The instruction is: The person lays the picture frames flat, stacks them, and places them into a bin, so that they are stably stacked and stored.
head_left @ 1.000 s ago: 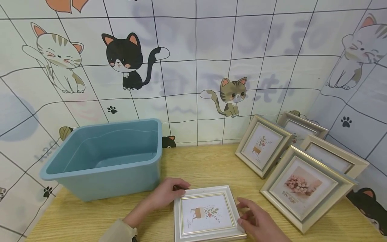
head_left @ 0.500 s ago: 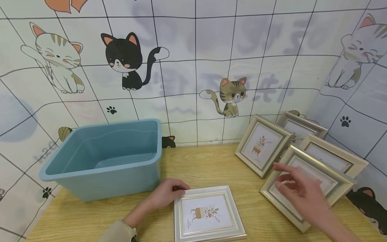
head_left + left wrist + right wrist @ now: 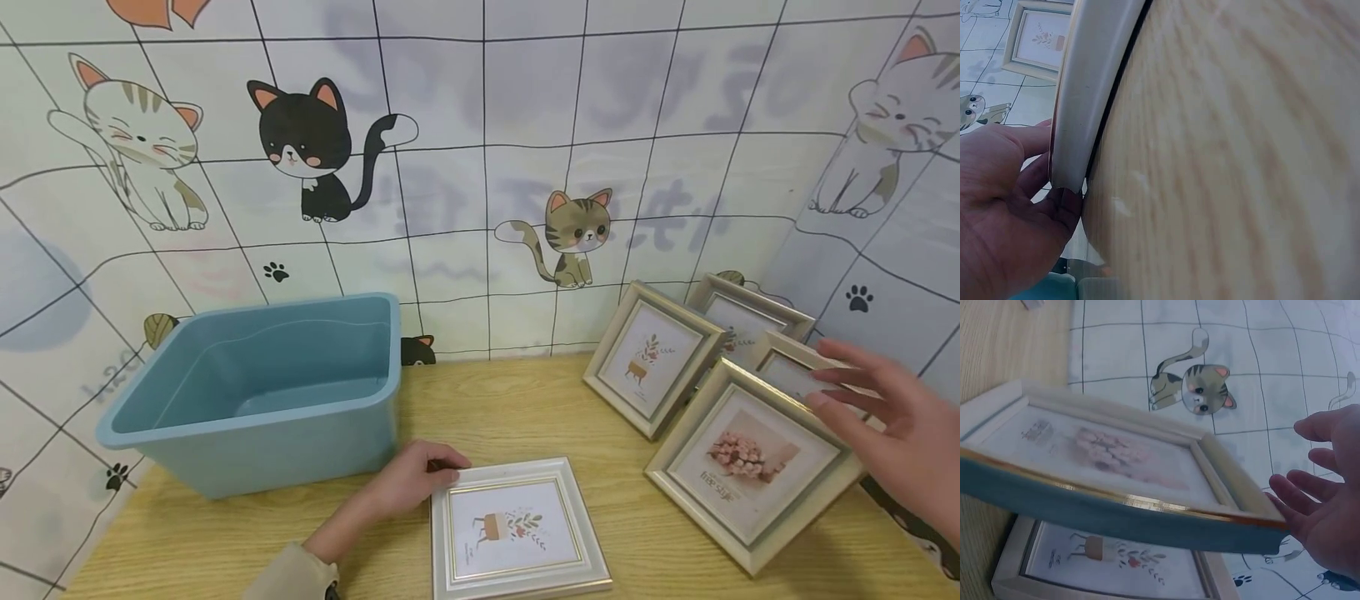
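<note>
At the front lies a white picture frame (image 3: 517, 533) with a plant print, face up. My left hand (image 3: 405, 487) grips its upper left corner; in the left wrist view, thumb and fingers of the hand (image 3: 1013, 200) are around the corner of the frame (image 3: 1088, 81). My right hand (image 3: 900, 429) is raised, fingers spread, at the top right corner of the frame with the pink flower print (image 3: 753, 462). In the right wrist view the hand (image 3: 1329, 481) is beside that frame's corner (image 3: 1241, 481); whether it touches is unclear.
A blue-green tub (image 3: 300, 450) stands at the left against the cat-patterned wall covering (image 3: 450, 192). Leaning frames are grouped at the right: one with a plant print (image 3: 651, 358), two more partly hidden behind. Wooden table surface (image 3: 480, 408) lies between tub and frames.
My right hand has left the white frame's right edge and moved right and up, past the flower-print frame's face to its top right corner. The left hand has stayed in place.
</note>
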{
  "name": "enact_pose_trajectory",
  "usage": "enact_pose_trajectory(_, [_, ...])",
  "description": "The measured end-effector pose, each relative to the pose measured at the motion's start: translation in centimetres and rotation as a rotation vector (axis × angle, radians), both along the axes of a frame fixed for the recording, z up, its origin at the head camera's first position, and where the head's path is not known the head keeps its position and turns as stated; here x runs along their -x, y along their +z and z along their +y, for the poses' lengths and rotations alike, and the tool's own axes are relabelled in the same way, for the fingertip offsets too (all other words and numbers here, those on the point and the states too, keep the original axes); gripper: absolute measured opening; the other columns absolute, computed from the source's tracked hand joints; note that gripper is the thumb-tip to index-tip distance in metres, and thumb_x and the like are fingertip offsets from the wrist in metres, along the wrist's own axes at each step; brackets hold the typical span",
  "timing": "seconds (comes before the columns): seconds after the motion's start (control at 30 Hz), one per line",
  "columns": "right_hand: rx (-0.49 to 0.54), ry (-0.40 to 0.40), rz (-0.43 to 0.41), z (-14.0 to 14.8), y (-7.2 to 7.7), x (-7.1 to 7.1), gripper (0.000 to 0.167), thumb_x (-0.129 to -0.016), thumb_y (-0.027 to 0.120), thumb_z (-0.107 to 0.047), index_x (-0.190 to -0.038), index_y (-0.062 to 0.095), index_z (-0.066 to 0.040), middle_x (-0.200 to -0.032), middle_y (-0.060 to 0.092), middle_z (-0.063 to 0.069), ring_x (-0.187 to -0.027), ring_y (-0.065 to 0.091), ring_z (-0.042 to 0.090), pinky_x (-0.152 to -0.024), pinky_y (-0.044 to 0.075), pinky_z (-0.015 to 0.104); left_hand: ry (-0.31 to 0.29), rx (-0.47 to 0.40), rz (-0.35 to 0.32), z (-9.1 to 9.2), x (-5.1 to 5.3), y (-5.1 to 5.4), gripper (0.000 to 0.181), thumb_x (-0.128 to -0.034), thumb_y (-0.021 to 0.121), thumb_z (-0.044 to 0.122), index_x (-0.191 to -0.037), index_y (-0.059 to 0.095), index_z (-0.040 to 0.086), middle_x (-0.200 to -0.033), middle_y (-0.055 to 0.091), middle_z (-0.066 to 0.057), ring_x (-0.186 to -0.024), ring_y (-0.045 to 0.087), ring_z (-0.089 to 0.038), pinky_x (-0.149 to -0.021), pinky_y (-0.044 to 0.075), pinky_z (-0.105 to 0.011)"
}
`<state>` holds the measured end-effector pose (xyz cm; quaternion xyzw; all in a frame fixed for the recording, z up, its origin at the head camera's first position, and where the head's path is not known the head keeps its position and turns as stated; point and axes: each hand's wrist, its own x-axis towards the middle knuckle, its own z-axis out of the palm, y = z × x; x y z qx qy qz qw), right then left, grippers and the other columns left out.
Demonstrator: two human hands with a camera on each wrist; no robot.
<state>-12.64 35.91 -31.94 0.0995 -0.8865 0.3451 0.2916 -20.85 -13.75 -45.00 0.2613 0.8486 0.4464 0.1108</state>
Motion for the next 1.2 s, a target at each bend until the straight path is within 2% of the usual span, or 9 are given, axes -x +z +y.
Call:
enact_pose_trajectory(0.23, [-0.092, 0.008, -0.071, 2.0, -1.0, 1.2, 0.071, -0.099, 0.065, 0.000, -0.161, 0.033, -0.014, -0.131, 0.046, -0.031, -0.105, 0.039, -0.025, -0.081, 0.033, -0.002, 0.007, -0.003, -0.014, 0.1, -0.1, 0.2, 0.021, -0.1007, 0.064, 0.005, -0.115, 0.078, 0.009, -0.113, 0.074, 0.000, -0.101, 0.064, -0.015, -0.083, 0.051, -0.028])
enact_pose_trajectory(0.47, [-0.198, -0.026, -0.183, 2.5, -1.0, 1.8, 0.065, -0.098, 0.071, -0.012, -0.156, 0.042, -0.008, -0.126, 0.060, 0.037, -0.092, 0.037, -0.029, -0.066, 0.038, 0.004, 0.007, -0.002, -0.021, 0.1, -0.1, 0.3, 0.021, -0.1008, 0.064, 0.006, -0.115, 0.078, 0.010, -0.113, 0.074, 0.001, -0.103, 0.064, -0.016, -0.084, 0.050, -0.028])
enact_pose_trajectory(0.6, [-0.222, -0.010, -0.198, 3.1, -1.2, 2.0, 0.052, -0.095, 0.076, -0.016, -0.144, 0.060, -0.012, -0.130, 0.065, -0.016, -0.094, 0.040, -0.029, -0.069, 0.037, 0.005, 0.009, -0.002, -0.028, 0.1, -0.1, 0.3, 0.020, -0.1008, 0.065, 0.007, -0.115, 0.079, 0.011, -0.113, 0.074, 0.002, -0.103, 0.064, -0.016, -0.084, 0.050, -0.029])
enact_pose_trajectory(0.67, [-0.236, 0.011, -0.184, 3.3, -1.4, 2.0, 0.045, -0.094, 0.077, -0.016, -0.138, 0.066, -0.014, -0.129, 0.063, -0.019, -0.095, 0.042, -0.028, -0.071, 0.036, 0.004, 0.013, -0.001, -0.029, 0.1, -0.1, 0.3, 0.020, -0.1008, 0.065, 0.007, -0.115, 0.079, 0.011, -0.114, 0.074, 0.002, -0.104, 0.064, -0.016, -0.084, 0.050, -0.029])
enact_pose_trajectory(0.7, [-0.245, 0.012, -0.180, 3.4, -1.4, 2.1, 0.043, -0.094, 0.076, -0.016, -0.136, 0.068, -0.015, -0.128, 0.064, -0.019, -0.095, 0.043, -0.027, -0.070, 0.036, 0.004, 0.015, -0.002, -0.030, 0.1, -0.1, 0.3, 0.020, -0.1007, 0.065, 0.007, -0.114, 0.079, 0.011, -0.114, 0.074, 0.002, -0.104, 0.064, -0.016, -0.084, 0.050, -0.028])
enact_pose_trajectory(0.83, [-0.275, 0.014, -0.193, 3.3, -1.4, 2.1, 0.039, -0.097, 0.073, -0.015, -0.135, 0.068, -0.013, -0.122, 0.066, 0.030, -0.091, 0.043, -0.025, -0.065, 0.038, 0.005, 0.022, -0.004, -0.034, 0.1, -0.1, 0.3, 0.020, -0.1003, 0.065, 0.006, -0.114, 0.079, 0.010, -0.113, 0.074, 0.001, -0.103, 0.063, -0.017, -0.083, 0.050, -0.028])
enact_pose_trajectory(0.9, [-0.269, 0.018, -0.191, 3.3, -1.4, 2.0, 0.038, -0.097, 0.073, -0.013, -0.135, 0.068, -0.012, -0.122, 0.066, 0.031, -0.092, 0.044, -0.024, -0.066, 0.038, 0.004, 0.022, -0.007, -0.034, 0.1, -0.1, 0.2, 0.020, -0.1004, 0.065, 0.006, -0.114, 0.079, 0.010, -0.113, 0.074, 0.001, -0.102, 0.063, -0.016, -0.083, 0.050, -0.027])
enact_pose_trajectory(1.1, [-0.246, 0.047, -0.149, 3.0, -1.4, 1.6, 0.037, -0.096, 0.074, -0.011, -0.133, 0.070, -0.014, -0.122, 0.056, -0.033, -0.094, 0.048, -0.023, -0.067, 0.041, 0.004, 0.016, -0.012, -0.030, 0.0, 0.0, 0.1, 0.020, -0.1005, 0.064, 0.006, -0.114, 0.079, 0.010, -0.113, 0.074, 0.001, -0.101, 0.063, -0.016, -0.082, 0.050, -0.027])
enact_pose_trajectory(1.2, [-0.237, 0.070, -0.121, 2.6, -1.3, 1.3, 0.038, -0.095, 0.074, -0.008, -0.132, 0.071, -0.013, -0.121, 0.044, -0.046, -0.097, 0.048, -0.024, -0.069, 0.041, 0.003, 0.016, -0.010, -0.031, 0.1, 0.0, 0.1, 0.021, -0.1004, 0.065, 0.005, -0.115, 0.079, 0.010, -0.114, 0.074, 0.001, -0.103, 0.063, -0.016, -0.083, 0.050, -0.027])
